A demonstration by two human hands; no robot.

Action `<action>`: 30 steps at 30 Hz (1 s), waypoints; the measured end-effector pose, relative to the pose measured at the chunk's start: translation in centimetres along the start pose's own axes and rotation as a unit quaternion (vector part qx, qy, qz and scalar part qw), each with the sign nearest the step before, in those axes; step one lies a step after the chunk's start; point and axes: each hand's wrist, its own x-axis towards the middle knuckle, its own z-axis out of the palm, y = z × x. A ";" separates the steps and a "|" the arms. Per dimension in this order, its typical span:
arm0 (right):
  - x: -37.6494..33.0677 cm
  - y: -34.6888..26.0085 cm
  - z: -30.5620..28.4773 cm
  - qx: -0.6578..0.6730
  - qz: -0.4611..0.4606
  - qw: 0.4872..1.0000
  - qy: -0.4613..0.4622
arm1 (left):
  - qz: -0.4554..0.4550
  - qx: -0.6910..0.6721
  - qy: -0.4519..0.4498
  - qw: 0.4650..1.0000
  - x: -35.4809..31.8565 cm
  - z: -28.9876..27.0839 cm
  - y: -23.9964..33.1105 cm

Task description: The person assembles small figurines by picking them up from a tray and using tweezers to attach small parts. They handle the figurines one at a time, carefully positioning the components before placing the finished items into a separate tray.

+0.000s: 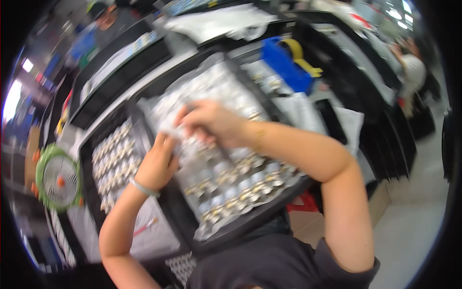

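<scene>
Dark fabric of the person's top [260, 262] filled the bottom of the frame, both bare forearms rising from it. Black plastic tray [250, 219] tilted against the body, packed with rows of small silver-and-brass cylindrical parts [240, 185] under a clear crinkled plastic film [192, 94]. Right hand [211, 123] lay on top of the film near the tray's middle, fingers curled and pinching a fold of it; looked like a grip to peel or hold the cover, though motion blur hid the exact contact. Left hand [156, 164], thin pale band at the wrist, closed on the film's left edge at the tray wall, probably bracing it so the sheet didn't drag the parts. Second black tray [89, 144] just beside on the left, uncovered, holding similar metal parts in rows. Below it a white sheet [159, 231] with a thin pen-like stick on it. Green round desk fan [55, 178] with orange knobs further left. Bench [313, 103] beyond the trays carried a blue plastic bin [284, 65] with a yellow tape roll, white bags, a dark flat device. Room: long black workbenches in rows, other people seated far left and far right, pale floor, bright ceiling lights.
</scene>
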 end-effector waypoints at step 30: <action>-0.1 1.4 -0.5 -0.071 0.021 0.997 -0.035 | -0.027 -0.291 0.075 0.953 -9.8 -5.2 1.6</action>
